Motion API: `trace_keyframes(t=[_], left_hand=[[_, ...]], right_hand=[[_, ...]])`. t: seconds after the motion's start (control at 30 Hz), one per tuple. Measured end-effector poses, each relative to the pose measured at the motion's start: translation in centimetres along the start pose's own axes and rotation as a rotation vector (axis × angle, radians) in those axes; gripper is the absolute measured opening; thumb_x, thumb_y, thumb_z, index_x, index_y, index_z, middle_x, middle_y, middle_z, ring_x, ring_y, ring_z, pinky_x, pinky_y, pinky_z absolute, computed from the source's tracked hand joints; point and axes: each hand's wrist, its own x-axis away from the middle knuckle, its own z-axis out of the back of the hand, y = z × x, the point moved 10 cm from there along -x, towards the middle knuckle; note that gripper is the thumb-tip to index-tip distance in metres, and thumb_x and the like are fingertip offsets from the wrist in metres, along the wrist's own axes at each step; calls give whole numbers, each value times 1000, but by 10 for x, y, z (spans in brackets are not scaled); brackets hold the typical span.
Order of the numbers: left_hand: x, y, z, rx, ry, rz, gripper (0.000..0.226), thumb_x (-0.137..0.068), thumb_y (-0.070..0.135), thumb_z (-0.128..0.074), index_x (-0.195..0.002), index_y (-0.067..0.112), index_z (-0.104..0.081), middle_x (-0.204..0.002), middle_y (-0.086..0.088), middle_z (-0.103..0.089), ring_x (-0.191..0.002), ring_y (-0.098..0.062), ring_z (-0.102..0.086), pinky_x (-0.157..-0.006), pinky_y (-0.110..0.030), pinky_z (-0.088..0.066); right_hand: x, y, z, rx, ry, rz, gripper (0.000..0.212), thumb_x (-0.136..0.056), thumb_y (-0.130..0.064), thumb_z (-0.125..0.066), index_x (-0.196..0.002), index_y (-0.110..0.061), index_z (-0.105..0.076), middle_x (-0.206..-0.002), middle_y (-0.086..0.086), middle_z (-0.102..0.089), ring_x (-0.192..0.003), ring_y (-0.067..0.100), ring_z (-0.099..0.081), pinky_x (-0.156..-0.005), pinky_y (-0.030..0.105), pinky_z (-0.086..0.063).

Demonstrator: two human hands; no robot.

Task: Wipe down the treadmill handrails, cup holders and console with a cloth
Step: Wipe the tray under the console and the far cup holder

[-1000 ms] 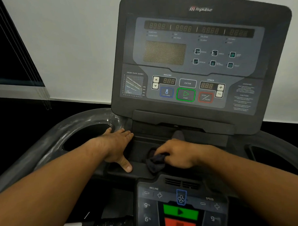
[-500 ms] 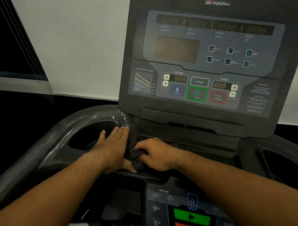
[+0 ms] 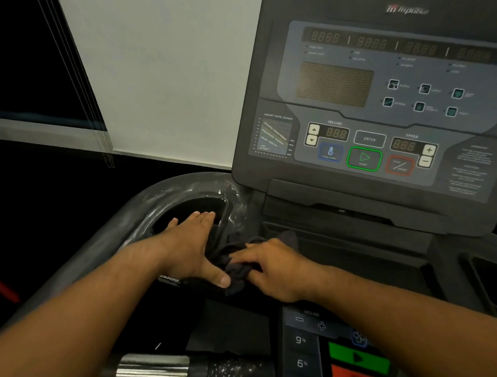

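Dark grey crumpled cloth (image 3: 237,264) lies bunched on the black plastic ledge below the console, betw. the two hands & just right of the left cup holder. Its folds look thick and rumpled, and a flap shows on the far side of the right knuckles.

Right hand (image 3: 276,269) lies on top of the cloth, knuckles up, fingers curled down into the folds & gripping it. Its bare forearm comes in from the near right.

Left hand (image 3: 191,245) lies flat, palm down, fingers straight & close together pointing far. The fingertips reach over the dark opening of the glossy grey oval cup holder (image 3: 168,198). Thumb is splayed out to the right, tip touching the cloth's near-left edge. This hand holds nothing; its bare forearm comes in from the near left.

The cup holder rim shows whitish, wet-looking streaks, esp. on the far-right curve next to the console.

The big black upright treadmill console (image 3: 268,82) stands far right w/ a grey-blue face, dim amber digit displays, a green-outlined start button (image 3: 364,158) & a red-outlined stop button (image 3: 400,166).

At the near edge is a lower black control panel (image 3: 301,354) w/ green & red blocks. Left of it runs a chrome-and-black handrail bar (image 3: 152,369), its black part flecked w/ white. A white wall (image 3: 165,78) fills the far left.
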Motion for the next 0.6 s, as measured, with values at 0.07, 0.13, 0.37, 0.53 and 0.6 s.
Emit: trace_keyframes(t=[0.07, 0.13, 0.37, 0.53, 0.6], left_hand=[[9, -11, 6, 77, -24, -6, 142, -56, 72, -78, -156, 18, 8, -165, -2, 4, -151, -22, 8, -122, -41, 2], [12, -24, 9, 102, -16, -6, 150, -44, 83, -73, -156, 21, 5, -165, 1, 1, -151, -23, 3, -123, -43, -8], [14, -38, 1, 120, -13, -20, 153, -35, 92, -61, -156, 25, 5, -165, 3, 1, -152, -21, 3, -123, -46, -12], [20, -26, 0, 61, -18, -68, 133, -64, 71, -73, -156, 18, 6, -165, 2, 2, -150, -13, 8, -123, -38, 2], [16, -25, -3, 31, -31, -91, 134, -63, 73, -72, -156, 17, 7, -165, 1, 3, -150, -12, 10, -123, -40, 3]], right_hand=[[1, 1, -2, 24, 0, 9, 35, -91, -18, -54, -123, -28, -60, -130, -4, -60, -122, 16, -51, -106, 31, -38], [-12, 14, 3, 85, 20, -74, 34, -95, -22, -48, -129, -20, -55, -137, 2, -54, -128, 24, -46, -108, 32, -35], [-66, 41, -3, 268, -68, -434, 59, -100, -43, -29, -150, -11, -28, -160, 8, -15, -147, 34, -1, -119, 48, -2], [-57, 16, -18, 280, -102, -344, 54, -99, -39, -31, -147, -16, -34, -157, 7, -23, -147, 33, -6, -118, 47, -3], [-47, -5, -27, 287, -86, -258, 51, -98, -39, -33, -144, -17, -38, -153, 6, -30, -146, 30, -11, -118, 46, -5]])
